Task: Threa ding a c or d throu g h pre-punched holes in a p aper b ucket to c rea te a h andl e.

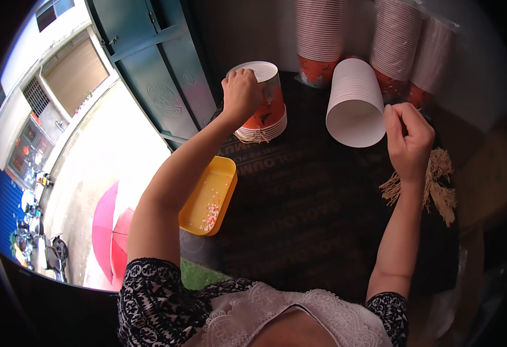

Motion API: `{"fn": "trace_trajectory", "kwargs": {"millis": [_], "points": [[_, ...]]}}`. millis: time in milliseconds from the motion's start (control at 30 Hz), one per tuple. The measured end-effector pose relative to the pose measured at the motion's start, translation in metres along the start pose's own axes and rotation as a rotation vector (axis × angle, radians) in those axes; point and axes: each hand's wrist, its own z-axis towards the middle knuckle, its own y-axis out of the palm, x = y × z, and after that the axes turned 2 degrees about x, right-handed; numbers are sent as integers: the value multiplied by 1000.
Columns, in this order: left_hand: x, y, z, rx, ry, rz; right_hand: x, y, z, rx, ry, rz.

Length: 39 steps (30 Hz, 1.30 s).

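Note:
My left hand (243,95) is bent over the upturned base of a red printed stack of paper buckets (268,110), its fingers closed at the top edge. Cream strings (256,137) hang at the lower rims of that stack. Farther right, a white stack of nested paper buckets (356,104) lies tilted on its side, its open mouth toward me. The curled fingers of my right hand (409,136) pinch the right edge of the front bucket's rim. Under the right wrist spreads a bundle of cream strings (438,188).
Tall wrapped bucket stacks (320,40) stand along the back wall. A yellow tray (221,199) with small pink and white bits sits by my left forearm on the dark table (299,214). Left are a green metal door (166,81) and a pink umbrella (111,237) outside.

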Motion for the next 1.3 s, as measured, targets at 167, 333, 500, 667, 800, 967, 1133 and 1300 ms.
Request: {"fn": "trace_trajectory", "kwargs": {"millis": [167,333,500,667,800,967,1133,1300], "points": [[-4,-3,-3,2,-23,-5,29,1,-8,-69,210,13],[15,-3,3,-48,-75,120,74,7,-30,-246,462,-140],[75,2,19,105,-65,-222,101,4,-47,-329,637,-303],[115,44,23,141,-250,-703,130,3,-60,-270,632,-300],[121,68,-12,79,-398,-705,127,8,-63,-341,710,-191],[118,96,-51,-133,-450,-806,128,15,-71,-452,686,-172],[129,112,-71,-23,-472,-851,137,28,-84,-229,526,-231],[138,121,-79,28,-504,-887,141,37,-98,-137,464,-295]]}}
